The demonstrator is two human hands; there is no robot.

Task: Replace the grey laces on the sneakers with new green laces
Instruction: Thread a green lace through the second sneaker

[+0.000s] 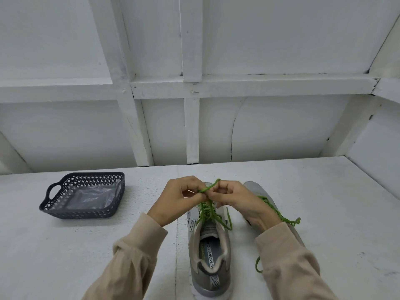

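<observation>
- White-painted counter carries everything, and a white panelled wall rises behind it.
- At the middle of the counter stands the near sneaker, grey, heel toward the person and toe pointing away.
- Its green lace crisscrosses the eyelets up to the tongue, and no grey lace shows on it.
- Just above the tongue of the near sneaker, the left hand pinches the lace between curled fingers and thumb.
- The right hand pinches the same lace close beside it, and a small green loop arches between the two hands.
- Judging by that loop, threading is done on this shoe and the bow is being tied, not yet pulled tight.
- Just to the right of the near sneaker lies the second sneaker, partly hidden by the right wrist and beige sleeve.
- The second green lace runs through its eyelets, with loose ends trailing on the counter, so it looks re-laced.
- Whether the second sneaker is tied I cannot tell, because the wrist covers that part.
- Well to the left of the near sneaker sits a dark perforated basket holding clear plastic wrapping.
- No grey laces are visible anywhere, so what is left appears to be the knots alone.
</observation>
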